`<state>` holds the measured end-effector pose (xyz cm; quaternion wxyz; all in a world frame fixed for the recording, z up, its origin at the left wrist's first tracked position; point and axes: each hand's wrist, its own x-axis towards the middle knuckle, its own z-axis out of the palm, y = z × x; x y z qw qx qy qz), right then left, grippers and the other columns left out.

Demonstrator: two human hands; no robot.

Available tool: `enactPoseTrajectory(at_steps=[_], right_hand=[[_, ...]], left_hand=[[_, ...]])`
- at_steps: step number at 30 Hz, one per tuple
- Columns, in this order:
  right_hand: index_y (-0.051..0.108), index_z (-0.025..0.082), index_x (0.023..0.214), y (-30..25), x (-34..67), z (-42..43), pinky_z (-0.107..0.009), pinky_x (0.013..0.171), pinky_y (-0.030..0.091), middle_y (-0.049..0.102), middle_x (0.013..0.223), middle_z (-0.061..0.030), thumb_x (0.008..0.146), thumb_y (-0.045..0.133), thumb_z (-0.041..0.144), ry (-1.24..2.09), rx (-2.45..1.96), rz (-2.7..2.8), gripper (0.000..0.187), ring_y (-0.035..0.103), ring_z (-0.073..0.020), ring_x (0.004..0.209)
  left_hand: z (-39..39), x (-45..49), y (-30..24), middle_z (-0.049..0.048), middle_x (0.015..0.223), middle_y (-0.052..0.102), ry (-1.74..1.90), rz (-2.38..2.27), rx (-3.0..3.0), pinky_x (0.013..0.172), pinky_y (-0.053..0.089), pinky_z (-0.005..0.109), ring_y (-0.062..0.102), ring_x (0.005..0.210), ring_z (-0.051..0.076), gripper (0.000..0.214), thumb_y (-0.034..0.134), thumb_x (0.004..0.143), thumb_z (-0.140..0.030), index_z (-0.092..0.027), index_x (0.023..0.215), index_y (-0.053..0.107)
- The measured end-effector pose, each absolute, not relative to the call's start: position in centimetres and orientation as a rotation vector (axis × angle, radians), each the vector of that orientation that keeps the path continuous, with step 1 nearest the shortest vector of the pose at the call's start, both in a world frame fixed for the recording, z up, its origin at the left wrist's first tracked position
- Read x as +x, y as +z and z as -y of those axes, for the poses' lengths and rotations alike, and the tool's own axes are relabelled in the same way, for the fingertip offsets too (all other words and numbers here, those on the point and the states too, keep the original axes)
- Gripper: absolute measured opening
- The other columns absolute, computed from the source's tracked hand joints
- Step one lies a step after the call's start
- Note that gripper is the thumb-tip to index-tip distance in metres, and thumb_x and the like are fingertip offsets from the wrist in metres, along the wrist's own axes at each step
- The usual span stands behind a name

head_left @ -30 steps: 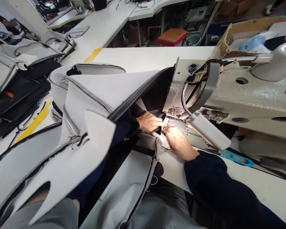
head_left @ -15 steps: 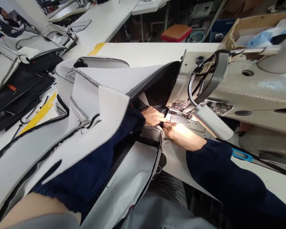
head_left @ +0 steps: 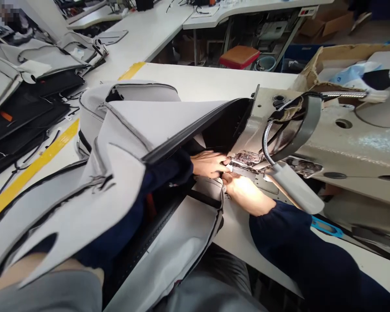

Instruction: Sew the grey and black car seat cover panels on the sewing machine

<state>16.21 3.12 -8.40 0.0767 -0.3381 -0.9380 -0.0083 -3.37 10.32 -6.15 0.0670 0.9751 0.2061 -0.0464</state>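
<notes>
A large grey and black fabric cover [head_left: 182, 121] is bunched around my left arm, which reaches through it. My left hand [head_left: 209, 164] lies beside the presser foot of the sewing machine [head_left: 247, 158], fingers stretched out over the dark part of the cover. Just below it, my right hand [head_left: 238, 186] has its fingers curled and pressed together at the cover's edge; the fingertips are partly hidden. Bright light from a lamp [head_left: 295, 188] falls on my right hand. The needle is too small to make out clearly.
More grey and black covers [head_left: 35, 82] lie piled at the left. Yellow tape [head_left: 39, 160] crosses the white table [head_left: 195, 78]. A cardboard box [head_left: 315, 71] stands behind the machine. Blue-handled scissors or a similar tool [head_left: 326, 226] lies at the right. Beyond is a red-edged stool [head_left: 238, 57].
My left hand's fingers have spread from a pointing index finger to a flatter reach nearer the presser foot. The cover's front flap has shifted left. The camera view has tilted up slightly.
</notes>
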Motion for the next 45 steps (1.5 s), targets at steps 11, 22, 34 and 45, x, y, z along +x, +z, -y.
enactPoseTrajectory(at_steps=[11, 22, 34, 45], right_hand=[[0.054, 0.009, 0.118, -7.4, 18.1, 1.2, -0.04, 0.089, 0.053, 0.055, 0.117, -0.019, 0.08, 0.054, 0.014, 0.522, -0.931, 2.562, 0.038, 0.055, -0.0286, 0.106], [0.068, 0.012, 0.085, -8.6, 14.8, 2.4, -0.046, 0.095, 0.046, 0.061, 0.086, -0.0178, 0.083, 0.042, 0.003, -0.042, -1.197, 2.697, 0.028, 0.055, -0.03, 0.089], [0.067, 0.006, 0.103, -10.1, 15.2, 1.1, -0.044, 0.087, 0.051, 0.062, 0.105, -0.023, 0.086, 0.044, 0.005, -0.089, -1.184, 2.53, 0.028, 0.057, -0.0318, 0.102], [0.056, 0.017, 0.125, -7.0, 17.3, 1.3, -0.036, 0.076, 0.053, 0.062, 0.11, -0.0135, 0.104, 0.03, 0.037, 0.533, -1.112, 2.443, 0.039, 0.062, -0.0238, 0.093]], left_hand=[[-8.7, -4.5, -7.4, 0.0028, 0.132, 0.063, 0.051, -0.572, 2.888, 0.098, 0.026, 0.04, 0.052, 0.115, 0.02, 0.033, 0.047, 0.092, -0.013, -0.024, 0.119, 0.062], [-9.6, -4.0, -7.7, 0.0009, 0.128, 0.065, -0.008, -0.576, 2.901, 0.099, 0.025, 0.043, 0.05, 0.117, 0.021, 0.035, 0.048, 0.09, -0.015, -0.03, 0.115, 0.068], [-8.4, -4.2, -5.6, 0.0087, 0.138, 0.058, 0.036, -0.605, 2.744, 0.09, 0.031, 0.037, 0.054, 0.111, 0.022, 0.039, 0.047, 0.095, -0.024, -0.022, 0.132, 0.057], [-9.2, -4.0, -6.7, 0.0027, 0.133, 0.062, 0.054, -0.615, 2.779, 0.09, 0.028, 0.036, 0.051, 0.117, 0.019, 0.032, 0.041, 0.103, -0.038, -0.023, 0.11, 0.068]])
